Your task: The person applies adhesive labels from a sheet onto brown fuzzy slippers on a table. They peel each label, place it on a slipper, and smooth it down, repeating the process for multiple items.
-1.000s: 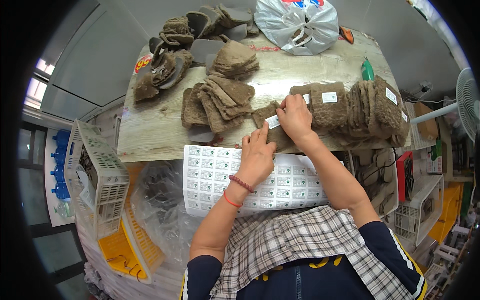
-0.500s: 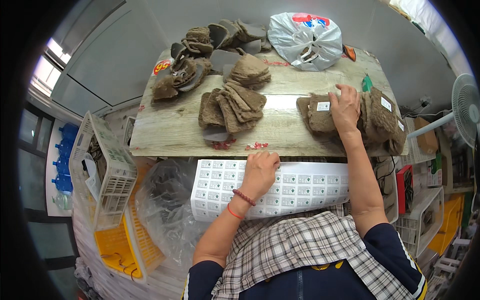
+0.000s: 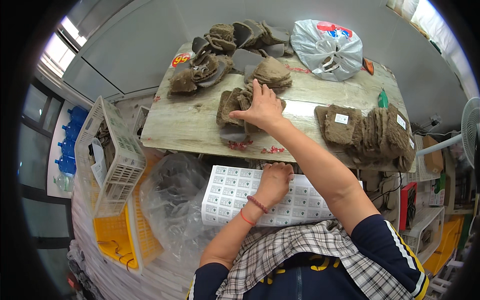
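My right hand (image 3: 263, 108) is over the middle pile of brown fuzzy pads (image 3: 230, 107), its fingers spread and thumb apart. It covers part of the pile, so whether the fingertips touch a pad is hard to see. My left hand (image 3: 275, 184) is closed at the upper edge of a white sheet of printed labels (image 3: 222, 187), which lies over my lap. On the right of the table stands a row of similar pads (image 3: 370, 132), and a few of them bear white labels (image 3: 341, 118).
More fuzzy pads (image 3: 271, 71) and dark grey curved pieces (image 3: 243, 59) heap at the table's far left. Behind are a silver plastic bag (image 3: 327, 55) and a green-handled tool (image 3: 383, 99). Crates (image 3: 117, 170) and clear plastic sheeting (image 3: 172, 200) lie left, a fan (image 3: 471, 125) right.
My right hand has moved left from the labelled row of pads to the middle pile, its fingers spreading. My left hand stays at the label sheet. The whole view has shifted slightly.
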{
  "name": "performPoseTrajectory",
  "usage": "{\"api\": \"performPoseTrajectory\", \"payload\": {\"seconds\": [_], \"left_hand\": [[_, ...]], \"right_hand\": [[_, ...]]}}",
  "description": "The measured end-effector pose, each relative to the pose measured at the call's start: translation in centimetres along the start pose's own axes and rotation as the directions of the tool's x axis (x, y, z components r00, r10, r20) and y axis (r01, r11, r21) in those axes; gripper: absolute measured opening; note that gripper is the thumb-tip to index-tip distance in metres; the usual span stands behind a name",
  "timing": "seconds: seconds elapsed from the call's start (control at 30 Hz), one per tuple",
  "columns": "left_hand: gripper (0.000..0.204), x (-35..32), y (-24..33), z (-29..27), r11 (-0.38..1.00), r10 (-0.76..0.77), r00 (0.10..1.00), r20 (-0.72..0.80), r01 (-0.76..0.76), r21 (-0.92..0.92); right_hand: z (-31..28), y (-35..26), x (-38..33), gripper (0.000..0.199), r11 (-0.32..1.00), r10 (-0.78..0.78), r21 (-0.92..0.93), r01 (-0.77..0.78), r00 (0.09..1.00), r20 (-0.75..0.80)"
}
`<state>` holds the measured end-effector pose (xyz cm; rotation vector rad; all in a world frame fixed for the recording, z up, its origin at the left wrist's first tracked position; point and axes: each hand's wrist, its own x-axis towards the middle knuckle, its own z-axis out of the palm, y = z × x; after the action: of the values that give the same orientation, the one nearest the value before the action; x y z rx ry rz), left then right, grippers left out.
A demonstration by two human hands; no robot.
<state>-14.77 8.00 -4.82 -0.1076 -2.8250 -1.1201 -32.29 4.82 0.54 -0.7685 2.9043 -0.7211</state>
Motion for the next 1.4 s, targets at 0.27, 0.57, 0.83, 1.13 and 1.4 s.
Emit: {"api": "performPoseTrajectory", "payload": {"seconds": [0.27, 0.57, 0.83, 1.13, 1.4], "left_hand": [[0.008, -0.4, -0.1, -0.6, 0.999, -0.001, 0.999, -0.044, -0.001, -0.044], [0.004, -0.3, 1.1, -1.0, 0.999, 0.034, 0.999, -0.026, -0.034, -0.012], [0.004, -0.3, 1.5, -0.6, 1.0, 0.018, 1.0, -0.014, -0.018, 0.017], [0.003, -2.3, 3.7, -2.6, 0.999, 0.05, 0.987, -0.15, -0.047, 0.023], [0.003, -2.8, 2.1, -4.0, 0.99, -0.134, 0.976, -0.171, 0.122, -0.076]], "right_hand": [[-2.2, 3.6, 1.9, 0.073, 0.978, 0.152, 0.12, -0.171, 0.976, 0.153], [-5.9, 8.1, -2.7, 0.043, 0.868, -0.483, 0.082, 0.489, 0.872, -0.082], [-3.7, 14.6, -7.4, 0.023, 0.625, -0.78, 0.002, 0.781, 0.624, -0.041], [-5.7, 14.6, -9.9, 0.032, 0.781, -0.565, 0.185, 0.596, 0.801, -0.195], [-6.0, 11.6, -12.5, 0.013, 0.904, -0.246, 0.279, 0.325, 0.927, -0.282]]}}
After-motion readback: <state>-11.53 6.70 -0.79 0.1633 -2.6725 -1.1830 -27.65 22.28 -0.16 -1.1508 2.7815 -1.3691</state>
